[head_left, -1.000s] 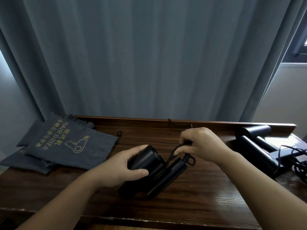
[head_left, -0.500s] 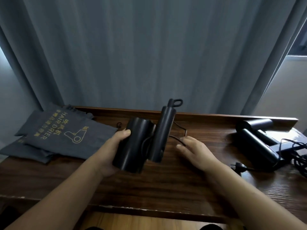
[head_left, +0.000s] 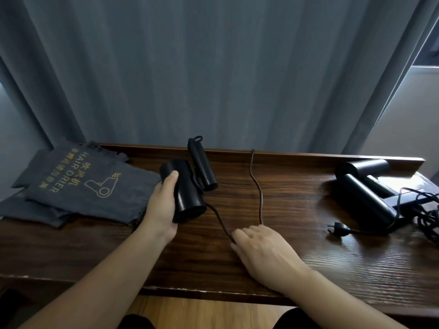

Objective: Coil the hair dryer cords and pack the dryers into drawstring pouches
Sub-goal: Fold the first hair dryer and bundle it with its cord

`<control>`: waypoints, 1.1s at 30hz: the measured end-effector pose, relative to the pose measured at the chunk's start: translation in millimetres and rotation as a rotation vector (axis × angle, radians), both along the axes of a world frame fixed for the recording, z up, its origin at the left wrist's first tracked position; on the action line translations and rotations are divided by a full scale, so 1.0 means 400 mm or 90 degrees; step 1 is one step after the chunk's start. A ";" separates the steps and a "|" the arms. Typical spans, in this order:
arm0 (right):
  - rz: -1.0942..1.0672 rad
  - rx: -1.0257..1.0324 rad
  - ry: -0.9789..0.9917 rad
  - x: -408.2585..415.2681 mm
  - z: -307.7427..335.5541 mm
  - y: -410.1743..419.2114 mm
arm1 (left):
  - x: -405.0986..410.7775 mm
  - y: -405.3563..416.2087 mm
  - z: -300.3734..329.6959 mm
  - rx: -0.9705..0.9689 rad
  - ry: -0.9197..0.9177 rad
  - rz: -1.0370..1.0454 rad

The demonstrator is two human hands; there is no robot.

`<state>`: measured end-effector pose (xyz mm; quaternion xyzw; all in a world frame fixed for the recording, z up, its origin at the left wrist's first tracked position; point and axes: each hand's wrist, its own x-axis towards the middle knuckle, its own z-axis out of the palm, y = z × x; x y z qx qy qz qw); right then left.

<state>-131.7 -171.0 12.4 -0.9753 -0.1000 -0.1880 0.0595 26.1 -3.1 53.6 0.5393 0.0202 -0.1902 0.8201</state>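
Dryer [head_left: 187, 191] rigid, smooth, gripped around barrel by left hand [head_left: 162, 207]; limp cord [head_left: 257, 186] under right hand [head_left: 259, 248], grasp unclear, gather there.

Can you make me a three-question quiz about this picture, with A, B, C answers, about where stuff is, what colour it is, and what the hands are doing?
1. Where do the pouches lie?
A. left end of the table
B. right end
C. on the floor

2. What colour is the print on the top pouch?
A. white
B. yellow
C. red

3. What is the left hand doing?
A. resting flat
B. pointing
C. gripping the hair dryer

Answers: 1 A, the stack sits at the table's left end. 2 B, the letters and dryer drawing are yellow. 3 C, its fingers wrap the dryer's barrel, while the right hand is on the cord.
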 end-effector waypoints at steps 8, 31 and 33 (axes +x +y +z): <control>0.088 -0.031 0.010 -0.045 0.136 -0.008 | 0.001 0.023 -0.047 0.442 -0.392 -0.087; -0.122 0.337 -0.004 0.111 0.107 -0.219 | -0.042 0.080 0.043 -0.012 -0.209 -0.539; -0.118 0.302 0.000 0.103 0.084 -0.198 | -0.037 0.071 0.050 -0.069 -0.133 -0.505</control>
